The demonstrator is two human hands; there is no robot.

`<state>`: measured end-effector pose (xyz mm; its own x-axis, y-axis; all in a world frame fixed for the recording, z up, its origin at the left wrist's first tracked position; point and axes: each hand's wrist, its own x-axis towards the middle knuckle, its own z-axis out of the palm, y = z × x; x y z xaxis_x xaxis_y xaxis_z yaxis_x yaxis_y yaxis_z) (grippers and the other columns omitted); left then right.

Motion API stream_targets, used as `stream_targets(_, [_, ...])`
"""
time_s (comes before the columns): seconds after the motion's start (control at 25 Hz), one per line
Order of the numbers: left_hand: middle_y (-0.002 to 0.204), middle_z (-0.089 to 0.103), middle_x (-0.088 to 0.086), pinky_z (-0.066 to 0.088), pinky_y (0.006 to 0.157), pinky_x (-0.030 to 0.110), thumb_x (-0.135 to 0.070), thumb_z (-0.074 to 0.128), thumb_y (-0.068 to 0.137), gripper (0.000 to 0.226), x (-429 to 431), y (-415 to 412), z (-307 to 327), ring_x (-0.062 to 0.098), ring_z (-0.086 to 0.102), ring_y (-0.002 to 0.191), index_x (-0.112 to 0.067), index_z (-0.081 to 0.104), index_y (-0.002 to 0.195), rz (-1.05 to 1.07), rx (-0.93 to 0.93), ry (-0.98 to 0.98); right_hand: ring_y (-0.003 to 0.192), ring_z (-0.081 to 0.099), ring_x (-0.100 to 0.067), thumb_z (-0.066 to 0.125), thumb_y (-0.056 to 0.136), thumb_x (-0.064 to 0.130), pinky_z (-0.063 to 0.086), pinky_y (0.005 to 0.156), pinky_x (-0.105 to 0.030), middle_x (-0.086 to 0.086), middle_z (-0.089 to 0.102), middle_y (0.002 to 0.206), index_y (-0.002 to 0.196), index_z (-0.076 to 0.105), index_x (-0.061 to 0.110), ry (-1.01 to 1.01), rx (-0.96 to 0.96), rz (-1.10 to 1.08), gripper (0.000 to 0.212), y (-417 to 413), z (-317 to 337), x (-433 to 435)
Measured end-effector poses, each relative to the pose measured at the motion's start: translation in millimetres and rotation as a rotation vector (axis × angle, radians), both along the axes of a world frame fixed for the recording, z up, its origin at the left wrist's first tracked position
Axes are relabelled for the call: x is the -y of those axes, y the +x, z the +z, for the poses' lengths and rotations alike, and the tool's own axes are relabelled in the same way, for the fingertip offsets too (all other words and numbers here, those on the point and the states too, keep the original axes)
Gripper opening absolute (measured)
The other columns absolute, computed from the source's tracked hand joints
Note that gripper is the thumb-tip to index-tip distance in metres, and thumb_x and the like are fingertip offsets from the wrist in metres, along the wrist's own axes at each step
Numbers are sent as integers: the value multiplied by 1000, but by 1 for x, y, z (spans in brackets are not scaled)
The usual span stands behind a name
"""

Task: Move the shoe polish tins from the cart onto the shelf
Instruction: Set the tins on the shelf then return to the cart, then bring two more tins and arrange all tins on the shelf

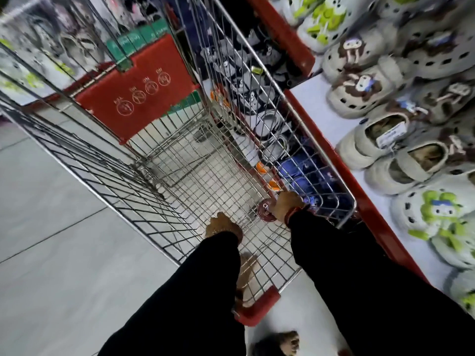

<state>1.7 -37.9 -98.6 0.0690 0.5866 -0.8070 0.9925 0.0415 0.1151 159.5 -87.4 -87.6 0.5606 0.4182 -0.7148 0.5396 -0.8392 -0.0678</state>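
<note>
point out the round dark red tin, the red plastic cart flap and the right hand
round dark red tin (264, 211), head view, lid
red plastic cart flap (138, 91), head view, centre panel
right hand (288, 205), head view, back of hand

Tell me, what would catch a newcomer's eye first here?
The wire shopping cart fills the middle, its red child-seat flap at the far end. Inside its near right corner, the right hand grips a dark red round tin. Along the right, a red-edged shelf holds cream clogs with cartoon charms.

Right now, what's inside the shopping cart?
Both hands reach into the cart. The right hand is at a dark red round tin near the basket's bottom. The left hand hides whatever is beneath it. The rest looks bare wire.
</note>
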Motion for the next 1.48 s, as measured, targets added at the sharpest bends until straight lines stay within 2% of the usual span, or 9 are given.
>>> stream_targets(0.12, [143, 49, 14, 43, 107, 40, -26, 62, 91, 53, 4, 7, -24, 33, 47, 136, -9, 43, 137, 45, -98, -19, 140, 46, -36, 71, 87, 41, 38, 115, -46, -20, 48, 148, 141, 51, 5, -76, 4, 30, 68, -1, -27, -9])
stream_targets(0.28, [144, 42, 12, 42, 107, 41, -29, 62, 89, 57, 7, 6, -37, 33, 46, 137, -11, 41, 139, 33, -76, 17, 138, 50, -36, 79, 77, 47, 43, 112, -47, -20, 47, 150, 141, 49, 5, -106, 45, 101, 82, -2, -43, -7])
stream_targets(0.52, [147, 43, 16, 43, 108, 37, -32, 59, 92, 59, -7, 2, -33, 31, 45, 139, -1, 44, 141, -35, -46, -46, 128, 60, -31, 78, 82, 32, 52, 101, -39, -15, 63, 135, 129, 59, 2, -36, 41, 71, 59, 1, -34, -8])
stream_targets(0.72, [126, 68, 16, 51, 98, 33, -33, 58, 92, 44, -22, 0, 1, 30, 62, 124, -1, 67, 121, 99, 30, 33, 130, 60, -32, 73, 89, 23, 50, 101, -38, -18, 64, 136, 129, 63, 1, 76, -23, -99, 47, 13, 6, -5])
stream_targets(0.96, [118, 71, 22, 52, 91, 31, -24, 72, 85, 40, -26, -10, 84, 32, 67, 114, -2, 69, 118, 528, 368, 120, 92, 73, -27, 71, 90, 22, 49, 51, -22, -20, 76, 110, 111, 74, -5, 403, -203, -435, 35, 19, 96, 18])
stream_targets(1.08, [109, 73, 25, 54, 98, 45, -24, 74, 83, 44, -18, -7, 140, 36, 70, 104, -1, 68, 120, 651, 544, 153, 93, 75, -37, 72, 89, 11, 62, 85, -41, -26, 75, 108, 111, 72, -8, 649, -330, -695, 29, 18, 156, 39])
stream_targets(1.28, [81, 63, 14, 53, 84, 41, -17, 72, 85, 20, 8, 10, 240, 25, 59, 81, -15, 60, 70, 729, 891, 146, 68, 63, -19, 69, 89, 0, 59, 60, -22, -23, 66, 100, 115, 66, -15, 1012, -469, -896, 31, 22, 269, 84])
stream_targets(1.4, [73, 65, 5, 54, 90, 44, -17, 71, 87, 19, 26, 24, 291, 24, 61, 79, -20, 58, 74, 673, 1054, 96, 71, 65, -19, 69, 89, 1, 60, 57, -15, -20, 68, 98, 110, 68, -14, 1152, -450, -881, 26, 26, 334, 119])
stream_targets(1.48, [69, 66, 0, 56, 78, 36, -18, 70, 88, 9, 44, 38, 330, 19, 62, 66, -16, 62, 84, 592, 1148, 69, 72, 68, -17, 68, 90, 2, 60, 58, -14, -17, 69, 96, 111, 68, -12, 1248, -427, -870, 26, 31, 375, 152])
